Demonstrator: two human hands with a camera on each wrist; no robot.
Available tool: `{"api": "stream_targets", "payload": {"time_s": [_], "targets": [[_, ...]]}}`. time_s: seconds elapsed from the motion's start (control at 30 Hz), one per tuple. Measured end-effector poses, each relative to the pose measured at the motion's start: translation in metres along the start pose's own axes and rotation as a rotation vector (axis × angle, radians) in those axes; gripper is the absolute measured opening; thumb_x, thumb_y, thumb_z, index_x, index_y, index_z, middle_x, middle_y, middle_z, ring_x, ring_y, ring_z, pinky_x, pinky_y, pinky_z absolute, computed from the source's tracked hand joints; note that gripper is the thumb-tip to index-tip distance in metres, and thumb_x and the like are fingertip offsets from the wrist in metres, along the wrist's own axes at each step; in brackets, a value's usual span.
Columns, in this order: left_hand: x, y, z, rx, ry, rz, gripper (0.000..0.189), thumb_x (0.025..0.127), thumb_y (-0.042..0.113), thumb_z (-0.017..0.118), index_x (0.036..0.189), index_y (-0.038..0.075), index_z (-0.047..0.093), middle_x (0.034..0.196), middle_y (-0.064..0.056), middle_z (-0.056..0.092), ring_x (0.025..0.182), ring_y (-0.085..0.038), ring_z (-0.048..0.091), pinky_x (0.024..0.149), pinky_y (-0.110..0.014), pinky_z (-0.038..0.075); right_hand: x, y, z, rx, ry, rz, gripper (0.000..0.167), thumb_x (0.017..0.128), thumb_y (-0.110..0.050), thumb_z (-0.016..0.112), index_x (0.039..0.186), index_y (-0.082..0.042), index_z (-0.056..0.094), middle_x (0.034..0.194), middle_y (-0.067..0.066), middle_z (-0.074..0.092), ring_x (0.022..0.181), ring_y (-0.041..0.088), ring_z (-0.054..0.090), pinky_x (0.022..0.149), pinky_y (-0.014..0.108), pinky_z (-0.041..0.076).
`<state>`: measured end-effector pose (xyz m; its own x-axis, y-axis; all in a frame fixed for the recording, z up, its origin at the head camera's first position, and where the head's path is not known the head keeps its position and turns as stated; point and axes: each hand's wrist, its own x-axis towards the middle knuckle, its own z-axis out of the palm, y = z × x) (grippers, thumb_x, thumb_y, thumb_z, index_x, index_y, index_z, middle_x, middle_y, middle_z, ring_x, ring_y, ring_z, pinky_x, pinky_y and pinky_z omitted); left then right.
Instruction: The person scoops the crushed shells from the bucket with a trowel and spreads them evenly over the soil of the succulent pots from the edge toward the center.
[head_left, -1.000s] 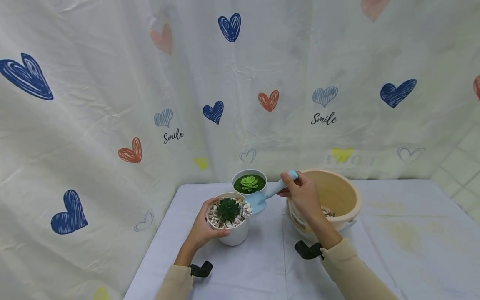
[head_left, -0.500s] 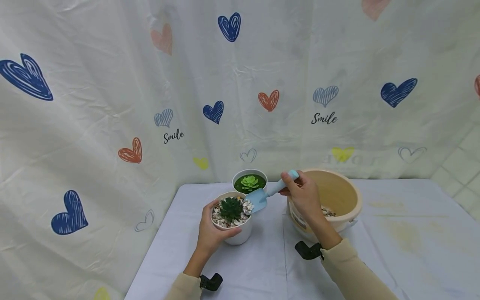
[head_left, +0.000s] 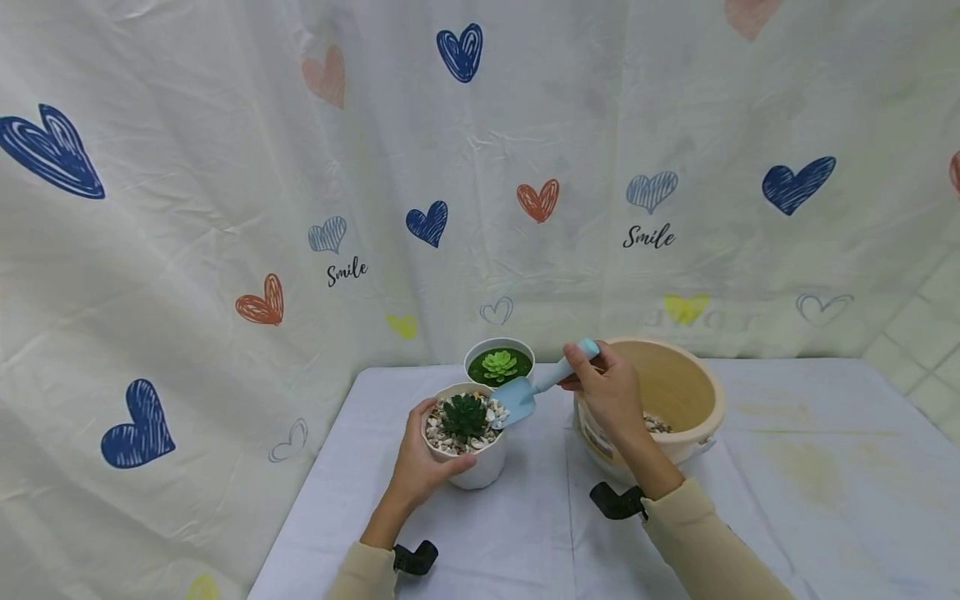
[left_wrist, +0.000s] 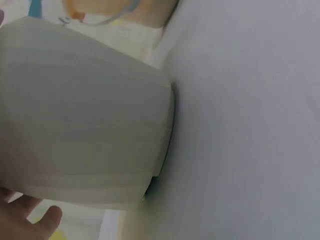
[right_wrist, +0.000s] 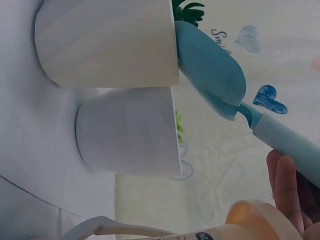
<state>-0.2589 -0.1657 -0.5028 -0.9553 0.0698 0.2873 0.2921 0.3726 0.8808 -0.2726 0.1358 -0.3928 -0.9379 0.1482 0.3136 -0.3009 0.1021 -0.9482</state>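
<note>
My left hand [head_left: 422,457] holds a white flowerpot [head_left: 482,468] by its rim and side, thumb across the front. In it a dark green succulent [head_left: 462,417] stands amid pale pebbles [head_left: 439,440]. My right hand [head_left: 611,392] grips a light blue hand trowel [head_left: 553,372] by the handle. The trowel's blade slants down to the pot's right rim, with pebbles at its tip. The right wrist view shows the blade [right_wrist: 212,62] right at the rim. In the left wrist view the pot's wall [left_wrist: 85,115] fills much of the picture, its base close over the cloth.
Behind the held pot stands a second white pot [head_left: 471,354] with a light green succulent [head_left: 499,365]. A cream bucket [head_left: 686,375] with some pebbles inside [head_left: 656,424] is at the right, beneath my right forearm. White cloth [head_left: 517,533] covers the table; a heart-print curtain [head_left: 570,108] hangs behind.
My left hand and the pot have shifted slightly right, the hand turning a little around the pot. The trowel has stayed nearly in place at the rim.
</note>
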Motion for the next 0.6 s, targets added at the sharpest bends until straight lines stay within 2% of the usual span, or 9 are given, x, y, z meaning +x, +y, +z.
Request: {"api": "stream_targets", "payload": {"time_s": [0.17,0.3,0.47,0.6], "targets": [[0.01,-0.005,-0.013,-0.033,-0.113,0.051,0.108,0.068,0.031,0.097,0.155,0.025,0.034,0.165,-0.002,0.034,0.151,-0.032,0.035,0.118,-0.061,0.031,0.0,0.001,0.0,-0.003,0.018,0.004,0.042,0.1,-0.038,0.066,0.108,0.003,0.065,0.094,0.02,0.073,0.071,0.009,0.075,0.069,0.027,0.062],[0.012,-0.009,-0.018,-0.019,-0.132,0.07,0.103,0.067,0.03,0.097,0.152,0.025,0.039,0.166,0.002,0.032,0.154,-0.032,0.031,0.119,-0.062,0.028,0.0,0.0,0.0,0.021,0.042,0.014,0.043,0.099,-0.038,0.067,0.108,0.004,0.065,0.091,0.014,0.073,0.07,0.009,0.075,0.069,0.026,0.062],[0.009,-0.01,-0.013,-0.008,-0.074,0.066,0.103,0.067,0.035,0.097,0.152,0.025,0.04,0.165,0.004,0.035,0.152,-0.03,0.034,0.119,-0.062,0.03,0.0,0.0,0.0,0.041,0.077,0.024,0.043,0.1,-0.037,0.067,0.11,0.004,0.065,0.086,0.005,0.072,0.069,0.007,0.074,0.069,0.025,0.061],[0.004,-0.007,-0.005,0.023,0.027,0.054,0.106,0.066,0.04,0.097,0.153,0.023,0.04,0.163,0.002,0.037,0.15,-0.029,0.037,0.118,-0.061,0.032,0.001,0.001,0.0,0.052,0.089,0.024,0.041,0.1,-0.036,0.066,0.108,0.005,0.065,0.084,0.002,0.072,0.068,0.007,0.074,0.069,0.024,0.061]]}}
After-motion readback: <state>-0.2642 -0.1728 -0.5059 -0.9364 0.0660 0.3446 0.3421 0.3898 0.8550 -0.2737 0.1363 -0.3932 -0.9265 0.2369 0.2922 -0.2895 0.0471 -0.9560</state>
